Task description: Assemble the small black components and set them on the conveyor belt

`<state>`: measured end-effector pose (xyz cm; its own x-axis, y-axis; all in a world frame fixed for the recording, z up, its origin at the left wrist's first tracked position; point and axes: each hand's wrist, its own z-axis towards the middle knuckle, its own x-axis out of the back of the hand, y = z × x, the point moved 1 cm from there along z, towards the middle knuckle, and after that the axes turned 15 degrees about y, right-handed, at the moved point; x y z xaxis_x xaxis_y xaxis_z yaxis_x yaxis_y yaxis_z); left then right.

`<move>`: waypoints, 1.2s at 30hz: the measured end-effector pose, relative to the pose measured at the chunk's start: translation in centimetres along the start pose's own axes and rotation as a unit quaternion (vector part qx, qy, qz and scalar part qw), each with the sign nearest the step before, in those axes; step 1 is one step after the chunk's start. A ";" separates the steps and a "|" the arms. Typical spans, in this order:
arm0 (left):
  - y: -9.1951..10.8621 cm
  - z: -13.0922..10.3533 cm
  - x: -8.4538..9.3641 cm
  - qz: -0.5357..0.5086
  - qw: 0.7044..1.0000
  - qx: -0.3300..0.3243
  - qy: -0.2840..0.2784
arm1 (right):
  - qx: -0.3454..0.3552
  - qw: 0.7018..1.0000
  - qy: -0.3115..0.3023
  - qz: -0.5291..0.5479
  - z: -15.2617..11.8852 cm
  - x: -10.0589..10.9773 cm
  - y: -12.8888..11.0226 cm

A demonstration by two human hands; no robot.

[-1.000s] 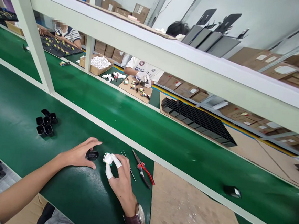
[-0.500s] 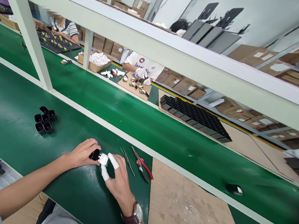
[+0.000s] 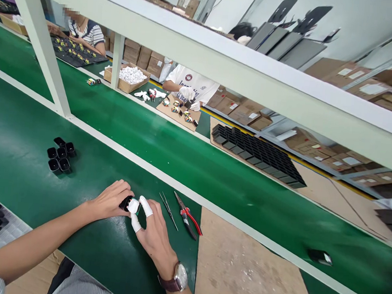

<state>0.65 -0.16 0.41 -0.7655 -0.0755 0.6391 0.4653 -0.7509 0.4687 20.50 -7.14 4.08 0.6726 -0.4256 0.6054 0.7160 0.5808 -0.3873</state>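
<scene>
My left hand (image 3: 112, 200) is closed around a small black plastic housing (image 3: 124, 203), its mouth turned to the right. A circuit board with a white block on it (image 3: 133, 206) sits partly inside that mouth. My right hand (image 3: 152, 225), with white finger cots on thumb and forefinger, pinches the board's outer end. Some of the board's green edge shows beside the fingertips. Right of this hand lie metal tweezers (image 3: 168, 211) and red-handled long-nose pliers (image 3: 188, 216).
Several black housings (image 3: 59, 153) stand to the left. A cardboard sheet (image 3: 248, 264) lies at right. Beyond the white rail, the green belt (image 3: 168, 151) carries a black piece (image 3: 320, 256). Across it, a person in white gloves (image 3: 190, 90) works beside rows of black housings (image 3: 256, 154).
The circuit board has gone further into the black housing, and my right hand has moved slightly left with it. The black piece on the belt has shifted right.
</scene>
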 end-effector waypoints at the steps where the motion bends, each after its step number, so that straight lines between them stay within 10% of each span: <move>1: 0.0 0.0 0.0 0.001 1.000 -0.002 -0.001 | -0.001 1.000 -0.006 -0.001 0.0 0.0 0.0; 36: -0.5 -0.6 -1.3 -0.095 0.992 0.044 -0.065 | 0.001 0.991 -0.116 -0.060 0.7 -0.8 -0.6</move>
<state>1.12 -0.03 -1.01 -0.7818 0.1514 0.6049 0.3597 -0.6829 0.6358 19.43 -6.63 4.35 0.5214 -0.3217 0.7904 0.7878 0.5374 -0.3009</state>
